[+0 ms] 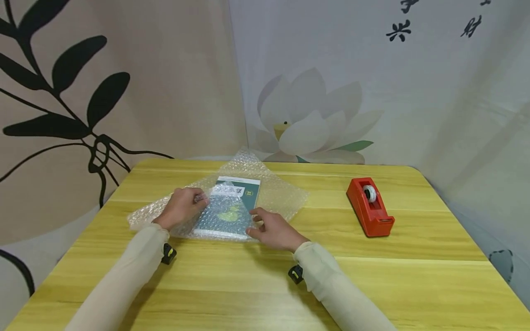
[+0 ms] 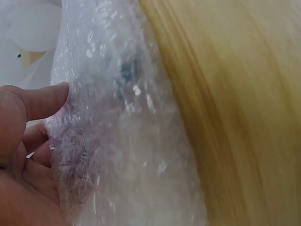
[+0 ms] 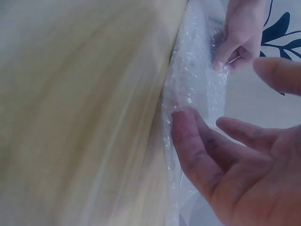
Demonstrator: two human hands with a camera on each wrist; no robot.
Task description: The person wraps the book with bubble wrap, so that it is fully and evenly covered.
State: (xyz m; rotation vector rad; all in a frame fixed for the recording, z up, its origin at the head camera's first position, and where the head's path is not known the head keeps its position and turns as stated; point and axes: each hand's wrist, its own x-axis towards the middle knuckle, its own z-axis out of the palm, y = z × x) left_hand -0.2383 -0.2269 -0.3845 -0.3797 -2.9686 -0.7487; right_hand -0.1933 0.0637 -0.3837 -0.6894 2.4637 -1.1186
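A green-and-white book (image 1: 250,194) lies on a sheet of bubble wrap (image 1: 285,195), with a clear flap of the wrap folded over much of its cover. At the book's left side, my left hand (image 1: 182,207) pinches the edge of that flap. The left wrist view shows the thumb and fingers against the crinkled wrap (image 2: 122,122). My right hand (image 1: 276,230) is at the book's lower right edge, its fingers spread and loosely bent. In the right wrist view, a fingertip of the right hand (image 3: 240,165) touches the wrap, and the thumb stands apart.
A red tape dispenser (image 1: 370,207) holding a small roll of tape (image 1: 370,193) stands on the right of the wooden table (image 1: 232,285). Behind the table's far edge hangs a printed cloth (image 1: 190,82) with leaves and a lotus.
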